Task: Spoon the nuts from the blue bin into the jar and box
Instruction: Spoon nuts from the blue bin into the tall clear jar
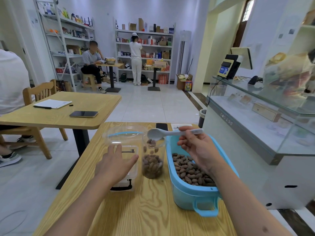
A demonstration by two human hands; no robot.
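Observation:
The blue bin [190, 193] stands at the right of the wooden table and holds many brown nuts [190, 171]. Left of it stands a clear jar [153, 160], its lower part filled with nuts. My right hand [196, 147] pinches a white spoon [163, 133] by its handle, with the bowl tipped over the jar's mouth. Nuts are falling from the spoon into the jar. A clear plastic box [124, 138] with a blue-rimmed lid stands left of the jar. My left hand [115, 164] hovers over that box, fingers spread, holding nothing.
A dark phone [162, 126] and a paper card [180, 126] lie at the table's far edge. A second wooden table [56, 120] with a phone and notepad stands to the left. A glass display counter [255, 126] runs along the right. People are by the shelves at the back.

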